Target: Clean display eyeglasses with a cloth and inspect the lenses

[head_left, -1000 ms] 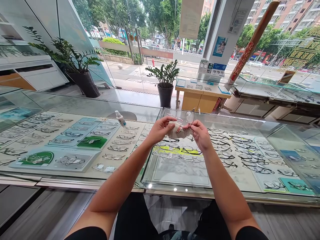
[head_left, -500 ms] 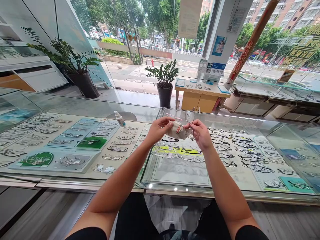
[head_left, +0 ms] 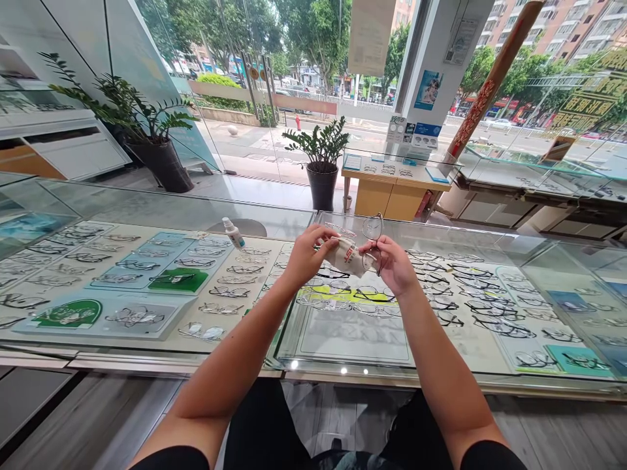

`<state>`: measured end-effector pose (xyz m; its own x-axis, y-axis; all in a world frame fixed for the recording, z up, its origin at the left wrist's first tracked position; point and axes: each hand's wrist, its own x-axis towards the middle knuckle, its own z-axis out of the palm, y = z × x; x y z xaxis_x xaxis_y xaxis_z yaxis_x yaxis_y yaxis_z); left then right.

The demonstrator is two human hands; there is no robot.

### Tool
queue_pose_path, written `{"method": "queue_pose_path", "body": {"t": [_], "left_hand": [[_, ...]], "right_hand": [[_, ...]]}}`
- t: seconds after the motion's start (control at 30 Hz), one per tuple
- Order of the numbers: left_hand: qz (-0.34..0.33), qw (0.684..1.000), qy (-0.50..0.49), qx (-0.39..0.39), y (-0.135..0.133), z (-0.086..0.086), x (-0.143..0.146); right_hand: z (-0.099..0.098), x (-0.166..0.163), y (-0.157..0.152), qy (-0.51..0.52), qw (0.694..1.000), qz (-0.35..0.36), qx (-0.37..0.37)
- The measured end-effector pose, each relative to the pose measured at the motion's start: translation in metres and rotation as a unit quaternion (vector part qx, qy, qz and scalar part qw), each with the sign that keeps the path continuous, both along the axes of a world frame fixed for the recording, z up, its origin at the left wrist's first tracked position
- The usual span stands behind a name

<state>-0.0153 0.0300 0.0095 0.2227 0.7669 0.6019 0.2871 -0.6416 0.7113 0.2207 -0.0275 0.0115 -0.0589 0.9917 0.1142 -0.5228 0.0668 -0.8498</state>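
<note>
I hold a pair of thin-framed glasses (head_left: 372, 230) above a glass display counter (head_left: 343, 339). My right hand (head_left: 392, 264) pinches the glasses at the lower lens, with the other lens sticking up. My left hand (head_left: 306, 254) grips a whitish cleaning cloth with red print (head_left: 347, 254) and presses it against the frame. Both hands are closed and meet at the middle of the view.
Under the glass lie several rows of glasses (head_left: 465, 294) on trays, with green and blue cards (head_left: 179, 279). A small spray bottle (head_left: 232, 233) stands on the counter to the left. Two potted plants (head_left: 323, 163) stand beyond, near a yellow desk (head_left: 392, 189).
The hands, cloth and glasses have shifted very slightly upward. The cloth has turned a little in my left hand. Grips are the same.
</note>
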Motion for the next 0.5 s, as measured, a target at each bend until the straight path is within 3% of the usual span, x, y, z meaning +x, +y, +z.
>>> {"method": "queue_pose_path", "body": {"t": [0.1,0.23,0.5], "left_hand": [[-0.031,0.999,0.014,0.014,-0.004,0.002,0.0],[-0.128,0.989,0.063,-0.041,-0.009,0.0,0.003],[-0.16,0.974,0.134,-0.091,-0.013,0.0,0.008]], "right_hand": [[0.002,0.0,-0.002,0.011,1.0,0.007,-0.004],[0.001,-0.003,-0.003,0.0,1.0,0.026,-0.011],[-0.001,-0.002,-0.003,-0.019,0.999,0.05,-0.009]]}}
